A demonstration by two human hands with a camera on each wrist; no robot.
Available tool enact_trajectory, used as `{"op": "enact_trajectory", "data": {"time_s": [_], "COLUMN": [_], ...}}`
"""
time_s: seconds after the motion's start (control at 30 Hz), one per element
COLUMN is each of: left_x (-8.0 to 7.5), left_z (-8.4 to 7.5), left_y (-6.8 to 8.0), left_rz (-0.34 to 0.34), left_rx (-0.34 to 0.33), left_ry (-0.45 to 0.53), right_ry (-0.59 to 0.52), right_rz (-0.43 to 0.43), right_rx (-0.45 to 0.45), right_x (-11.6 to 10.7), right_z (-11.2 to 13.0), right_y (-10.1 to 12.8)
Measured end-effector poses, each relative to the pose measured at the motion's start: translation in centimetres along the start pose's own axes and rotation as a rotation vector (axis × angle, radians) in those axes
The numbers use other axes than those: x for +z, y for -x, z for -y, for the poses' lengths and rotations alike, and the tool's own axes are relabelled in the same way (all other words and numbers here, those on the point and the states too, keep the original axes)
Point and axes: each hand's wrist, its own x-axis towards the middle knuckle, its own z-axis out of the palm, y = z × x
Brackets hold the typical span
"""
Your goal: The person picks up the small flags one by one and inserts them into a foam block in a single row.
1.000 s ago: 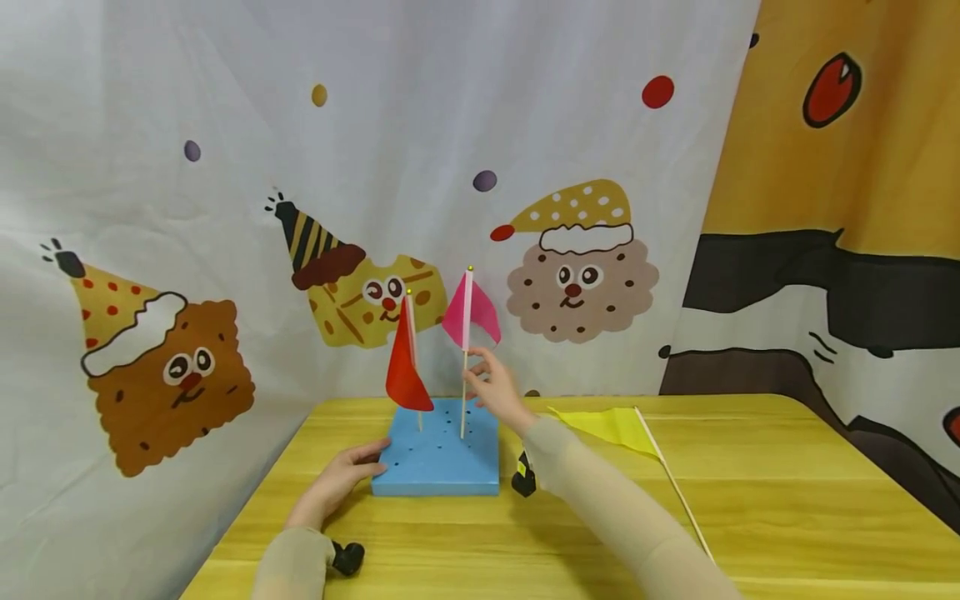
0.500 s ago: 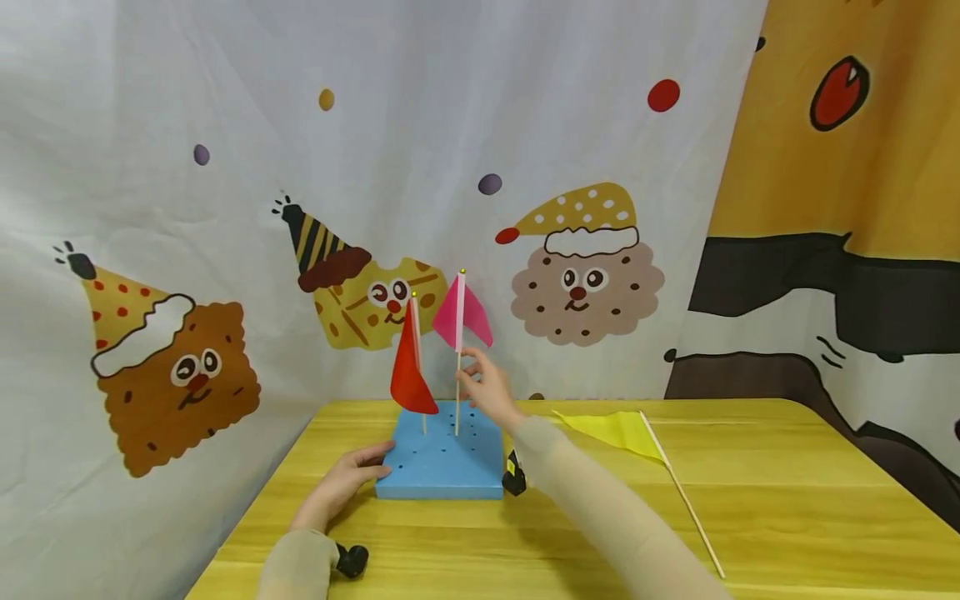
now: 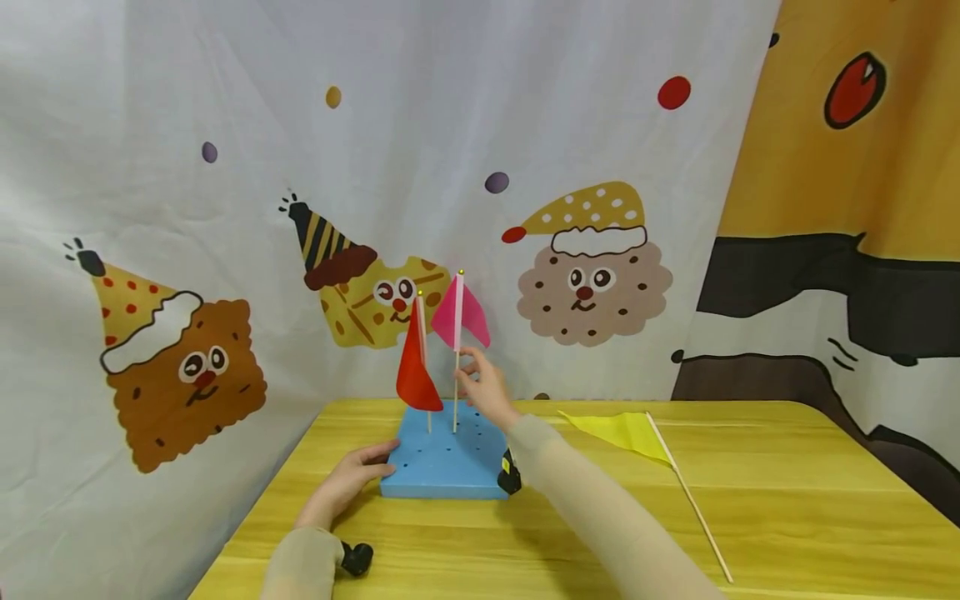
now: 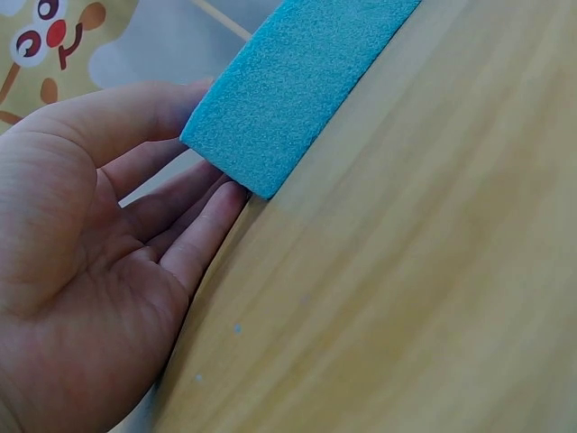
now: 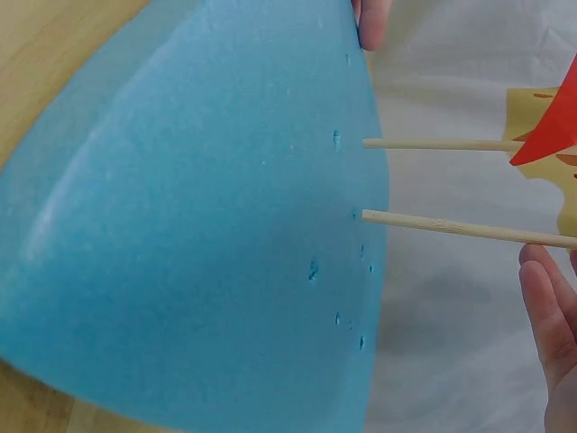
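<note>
On the left side of a blue foam board point(image 3: 442, 467) rest the fingertips of my left hand point(image 3: 348, 479); the left wrist view shows its fingers fairly straight against the board's edge. My right hand point(image 3: 487, 387) pinches the wooden stick of a pink flag point(image 3: 471, 321), upright above the board. In the right wrist view the stick's lower end meets the board near a small hole; whether it is inside cannot be told. A red flag point(image 3: 417, 367) stands unheld in the board, just left of the pink one.
A yellow flag point(image 3: 630, 433) lies on the wooden table point(image 3: 787, 500) to the right, its stick pointing toward the near edge. Several small holes dot the board's top. Behind the table hangs a printed curtain point(image 3: 420, 125). Black wrist devices point(image 3: 357, 558) show at both sleeves.
My right hand has shifted the pink flag slightly left over the board, closer to the red flag. The left hand keeps its place at the board's side. The whole view has drifted a little.
</note>
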Motion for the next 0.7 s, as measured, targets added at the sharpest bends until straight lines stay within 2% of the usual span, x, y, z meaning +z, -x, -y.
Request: {"op": "enact_trajectory", "data": {"time_s": [0.3,0.7], "left_x": [-0.13,0.04], "left_z": [0.14,0.09], "left_y": [-0.12,-0.08], "left_rz": [0.030,0.006], "left_rx": [0.004,-0.014], "left_ry": [0.009,0.015], "right_ry": [0.026,0.051], "right_rz": [0.000,-0.009], "right_rx": [0.004,0.004], "right_x": [0.13,0.20], "right_z": [-0.08,-0.14], "right_y": [0.07,0.24]}}
